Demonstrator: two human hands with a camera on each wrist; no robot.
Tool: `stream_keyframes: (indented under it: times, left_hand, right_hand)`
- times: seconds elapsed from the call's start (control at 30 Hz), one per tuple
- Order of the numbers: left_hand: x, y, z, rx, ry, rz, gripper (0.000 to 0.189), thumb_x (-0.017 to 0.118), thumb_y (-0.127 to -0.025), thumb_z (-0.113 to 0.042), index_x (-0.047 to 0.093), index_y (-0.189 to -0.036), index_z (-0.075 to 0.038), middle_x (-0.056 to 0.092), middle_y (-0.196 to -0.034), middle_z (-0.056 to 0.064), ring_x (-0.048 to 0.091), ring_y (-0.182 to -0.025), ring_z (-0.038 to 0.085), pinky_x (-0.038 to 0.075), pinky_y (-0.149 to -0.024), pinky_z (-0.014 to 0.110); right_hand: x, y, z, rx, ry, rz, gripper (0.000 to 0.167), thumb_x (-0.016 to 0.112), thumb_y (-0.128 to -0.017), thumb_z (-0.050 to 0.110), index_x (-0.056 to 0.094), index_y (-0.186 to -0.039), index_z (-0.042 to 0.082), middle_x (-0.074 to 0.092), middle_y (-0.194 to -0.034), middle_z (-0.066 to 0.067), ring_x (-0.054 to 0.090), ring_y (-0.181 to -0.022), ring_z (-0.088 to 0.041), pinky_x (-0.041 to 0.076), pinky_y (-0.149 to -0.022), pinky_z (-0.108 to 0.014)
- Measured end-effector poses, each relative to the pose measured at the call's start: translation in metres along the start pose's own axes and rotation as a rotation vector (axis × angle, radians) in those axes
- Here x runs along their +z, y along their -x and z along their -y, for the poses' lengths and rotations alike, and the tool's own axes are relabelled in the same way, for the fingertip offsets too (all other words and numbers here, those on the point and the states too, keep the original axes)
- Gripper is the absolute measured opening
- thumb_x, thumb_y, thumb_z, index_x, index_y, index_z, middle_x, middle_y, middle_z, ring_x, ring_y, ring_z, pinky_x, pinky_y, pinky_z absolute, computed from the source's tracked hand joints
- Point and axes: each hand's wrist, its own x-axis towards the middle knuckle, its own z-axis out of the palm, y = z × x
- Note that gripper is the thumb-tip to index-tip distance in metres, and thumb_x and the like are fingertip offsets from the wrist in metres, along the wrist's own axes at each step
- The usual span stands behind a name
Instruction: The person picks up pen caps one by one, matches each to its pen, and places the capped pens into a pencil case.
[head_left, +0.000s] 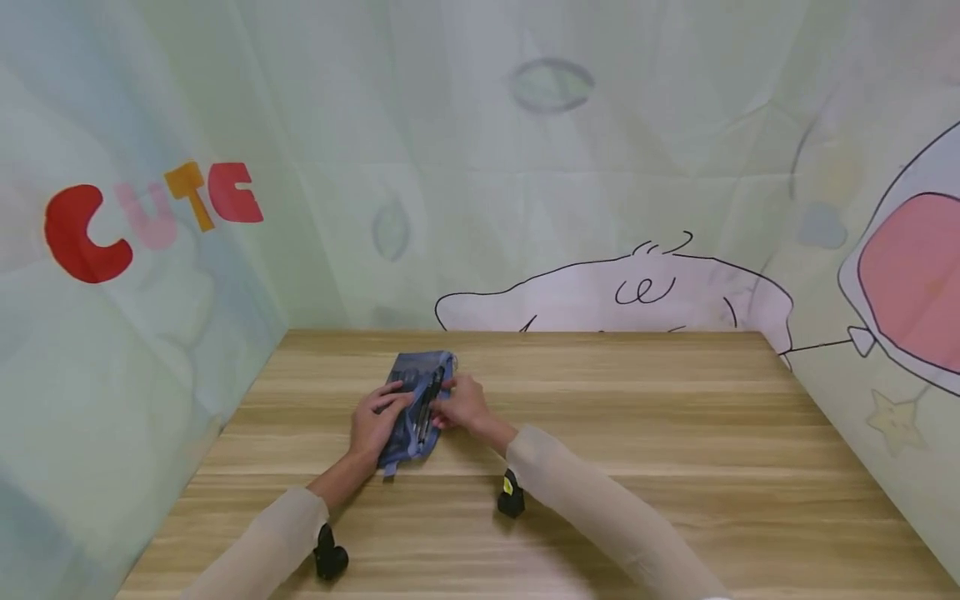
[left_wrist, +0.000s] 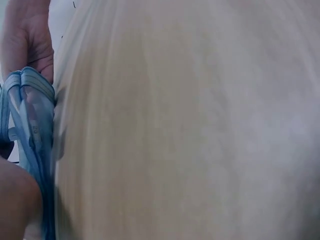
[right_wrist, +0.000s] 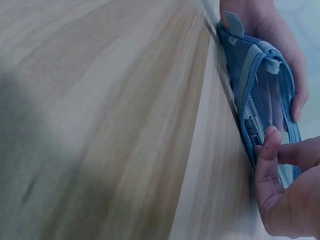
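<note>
A blue see-through pencil case (head_left: 417, 361) lies on the table left of centre, its zipped mouth spread apart. Dark pens (head_left: 429, 408) show inside the mouth. My left hand (head_left: 372, 427) holds the case's left side, with thumb and fingers on the mouth's edge. At the right side, my right hand (head_left: 463, 403) grips the opposite edge between thumb and fingers. In the right wrist view, the right hand's fingers (right_wrist: 270, 150) are at the mouth, close to a pen with printed lettering (right_wrist: 253, 120). Whether they also touch that pen is hard to tell.
The wooden table (head_left: 637, 417) extends right and towards me. A printed cloth backdrop (head_left: 480, 167) hangs behind it and along both sides. Black wrist-worn devices (head_left: 511, 495) sit at both sleeve cuffs.
</note>
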Motion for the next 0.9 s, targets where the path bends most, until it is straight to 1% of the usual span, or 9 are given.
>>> stream_keyframes:
  times: [0.07, 0.27, 0.4, 0.53, 0.7, 0.77, 0.9]
  left_hand:
    - [0.0, 0.001, -0.001, -0.019, 0.007, 0.004, 0.028, 0.076, -0.091, -0.02, 0.077, -0.107, 0.003, 0.066, -0.137, 0.016, 0.051, -0.139, 0.032, 0.033, -0.123, 0.044]
    - [0.0, 0.002, -0.003, -0.039, 0.021, 0.012, 0.03, 0.075, -0.092, -0.019, 0.075, -0.11, 0.005, 0.064, -0.14, 0.018, 0.049, -0.142, 0.035, 0.032, -0.124, 0.046]
    - [-0.001, 0.002, -0.004, -0.052, 0.02, 0.014, 0.032, 0.075, -0.092, -0.022, 0.075, -0.112, 0.004, 0.062, -0.143, 0.017, 0.046, -0.144, 0.036, 0.03, -0.125, 0.048]
    - [0.0, 0.004, -0.004, -0.053, 0.011, 0.01, 0.033, 0.075, -0.092, -0.024, 0.076, -0.111, 0.003, 0.062, -0.142, 0.016, 0.046, -0.143, 0.035, 0.031, -0.124, 0.049]
    - [0.0, 0.004, -0.004, -0.047, 0.0, 0.004, 0.033, 0.076, -0.091, -0.025, 0.076, -0.11, 0.003, 0.063, -0.142, 0.016, 0.046, -0.143, 0.035, 0.03, -0.124, 0.049]
    - [0.0, 0.004, -0.004, -0.05, -0.004, 0.005, 0.034, 0.076, -0.091, -0.026, 0.076, -0.11, 0.003, 0.063, -0.142, 0.015, 0.047, -0.143, 0.035, 0.03, -0.124, 0.048]
    - [-0.002, 0.002, -0.005, -0.076, -0.022, 0.016, 0.037, 0.076, -0.091, -0.028, 0.076, -0.112, 0.003, 0.062, -0.144, 0.013, 0.045, -0.145, 0.033, 0.029, -0.125, 0.046]
  right_hand:
    - [0.002, 0.0, 0.0, 0.003, 0.005, -0.003, 0.051, 0.068, -0.091, -0.008, 0.049, -0.137, -0.016, 0.072, -0.073, -0.026, 0.059, -0.043, -0.008, 0.053, -0.043, -0.018]
    - [0.006, 0.0, 0.001, 0.006, 0.012, -0.013, 0.051, 0.069, -0.09, -0.008, 0.05, -0.137, -0.016, 0.073, -0.074, -0.027, 0.058, -0.042, -0.007, 0.053, -0.043, -0.017]
    - [0.008, 0.001, 0.003, -0.003, 0.016, 0.001, 0.052, 0.068, -0.091, -0.007, 0.049, -0.138, -0.017, 0.073, -0.078, -0.029, 0.058, -0.043, -0.007, 0.054, -0.044, -0.017]
    - [0.005, 0.004, 0.004, -0.006, 0.006, 0.02, 0.053, 0.067, -0.092, -0.006, 0.048, -0.14, -0.017, 0.074, -0.081, -0.03, 0.059, -0.044, -0.007, 0.054, -0.044, -0.017]
    - [-0.005, 0.009, 0.005, -0.018, 0.001, 0.04, 0.048, 0.064, -0.093, -0.005, 0.051, -0.137, -0.017, 0.074, -0.083, -0.03, 0.059, -0.044, -0.006, 0.054, -0.046, -0.017]
    - [-0.012, 0.011, 0.006, -0.027, -0.001, 0.048, 0.043, 0.062, -0.093, -0.005, 0.054, -0.133, -0.017, 0.074, -0.084, -0.03, 0.059, -0.045, -0.006, 0.055, -0.046, -0.018]
    - [-0.029, 0.016, 0.007, -0.053, 0.007, 0.052, 0.031, 0.058, -0.096, -0.005, 0.059, -0.124, -0.018, 0.074, -0.083, -0.029, 0.059, -0.048, -0.006, 0.054, -0.047, -0.017]
